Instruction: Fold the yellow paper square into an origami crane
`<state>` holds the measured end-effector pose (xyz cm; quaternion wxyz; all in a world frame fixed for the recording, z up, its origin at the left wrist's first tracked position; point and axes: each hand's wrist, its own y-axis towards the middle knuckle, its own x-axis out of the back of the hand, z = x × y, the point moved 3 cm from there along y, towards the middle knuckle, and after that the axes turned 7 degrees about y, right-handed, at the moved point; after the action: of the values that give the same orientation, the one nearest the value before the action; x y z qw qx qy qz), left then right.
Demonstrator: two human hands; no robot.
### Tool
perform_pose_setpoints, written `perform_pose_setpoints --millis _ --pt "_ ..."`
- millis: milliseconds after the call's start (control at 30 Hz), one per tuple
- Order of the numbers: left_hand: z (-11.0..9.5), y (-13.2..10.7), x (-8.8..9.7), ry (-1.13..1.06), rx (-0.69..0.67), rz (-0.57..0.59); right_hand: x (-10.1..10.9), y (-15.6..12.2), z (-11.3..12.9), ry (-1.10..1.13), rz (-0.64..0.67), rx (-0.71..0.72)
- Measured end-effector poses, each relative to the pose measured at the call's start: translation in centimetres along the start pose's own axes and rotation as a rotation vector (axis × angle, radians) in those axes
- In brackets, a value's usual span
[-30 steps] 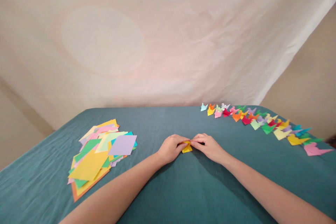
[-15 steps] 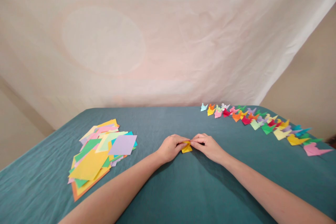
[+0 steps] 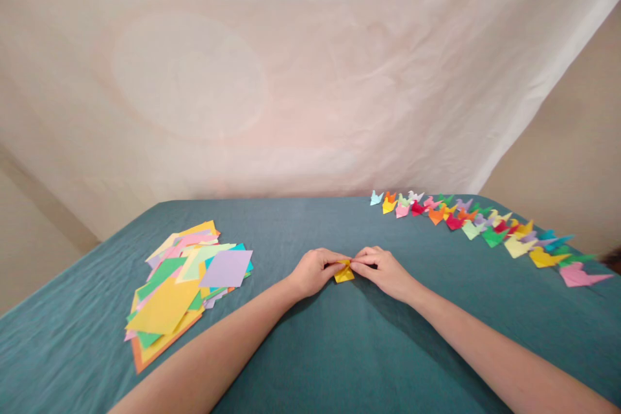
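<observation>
A small folded piece of yellow origami paper (image 3: 345, 273) is at the middle of the table, between my two hands. My left hand (image 3: 316, 273) pinches its left and upper edge with thumb and forefinger. From the other side, my right hand (image 3: 381, 270) grips the upper right corner between thumb and fingertips. The fingers cover the paper's top part, so its exact folds there are hidden. Its lower corner points toward me and shows a crease.
On the left lies a loose pile of coloured square paper (image 3: 165, 304), topped by a lilac sheet (image 3: 226, 268). Several folded paper birds stand in rows at the back right, a pink bird (image 3: 579, 275) nearest. The teal tablecloth (image 3: 310, 349) covers the table; a pale curtain (image 3: 310, 77) hangs behind.
Almost nothing differs. Both hands keep hold of the yellow paper, with only a very slight shift of the fingers and of the view.
</observation>
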<state>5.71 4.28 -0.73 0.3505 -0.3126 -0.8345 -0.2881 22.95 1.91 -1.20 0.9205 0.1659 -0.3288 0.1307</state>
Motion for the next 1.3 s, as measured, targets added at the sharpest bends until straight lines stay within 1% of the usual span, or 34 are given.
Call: perform_pose_setpoints --millis 100,400,567,733,900,1100,1300 --pt "0.01 -0.03 -0.05 -0.014 -0.006 -0.012 -0.02 -0.04 -0.04 -0.003 0.004 -0.002" --pt "0.00 -0.14 0.01 -0.013 0.031 -0.019 0.08 -0.23 -0.05 -0.020 0.020 0.017" --pt "-0.21 -0.11 0.08 -0.042 0.024 -0.029 0.08 -0.27 0.07 -0.029 0.025 0.018" --pt "-0.36 -0.13 0.07 -0.041 0.014 -0.036 0.01 -0.21 0.06 -0.025 0.014 0.005" --pt "-0.15 -0.25 -0.09 -0.013 0.036 -0.049 -0.13 -0.14 -0.13 -0.029 0.000 -0.001" --pt "0.03 -0.36 -0.23 0.023 0.041 -0.044 -0.17 -0.09 -0.12 -0.038 0.000 0.004" --pt "-0.30 -0.48 -0.18 0.051 0.007 -0.014 -0.25 -0.14 -0.17 -0.049 -0.007 0.001"
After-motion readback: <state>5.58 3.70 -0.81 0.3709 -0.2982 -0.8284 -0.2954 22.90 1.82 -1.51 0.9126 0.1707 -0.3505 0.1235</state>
